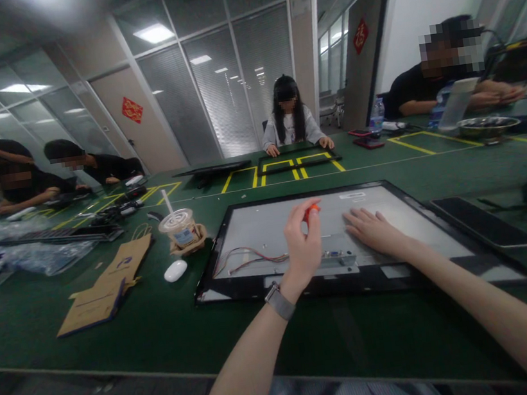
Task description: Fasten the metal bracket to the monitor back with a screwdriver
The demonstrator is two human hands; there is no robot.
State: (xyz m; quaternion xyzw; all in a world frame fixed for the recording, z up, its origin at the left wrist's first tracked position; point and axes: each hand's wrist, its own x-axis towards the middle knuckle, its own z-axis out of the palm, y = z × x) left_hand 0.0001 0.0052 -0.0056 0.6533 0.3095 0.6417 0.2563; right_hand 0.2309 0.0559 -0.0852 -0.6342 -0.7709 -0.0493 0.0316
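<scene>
A display panel (pixel 243 226) with a black frame and a grey metal back lies flat on the green table in front of me. My left hand (pixel 302 237), with a watch on its wrist, is closed around an orange-handled screwdriver (pixel 312 210) above the panel; the screwdriver's shaft is hidden. Fingers spread, my right hand (pixel 374 229) rests flat on the metal back. Between and below my hands is a metal bracket with a circuit board (pixel 342 258). Thin red and black wires (pixel 251 254) run to the left of it.
Left of the panel are an iced drink cup (pixel 179 228), a white earbud case (pixel 175 270) and a brown paper bag (pixel 113 279). A dark phone-like slab (pixel 483 220) lies to the right. Across the table a person handles a black frame (pixel 300 158); other people sit at both sides.
</scene>
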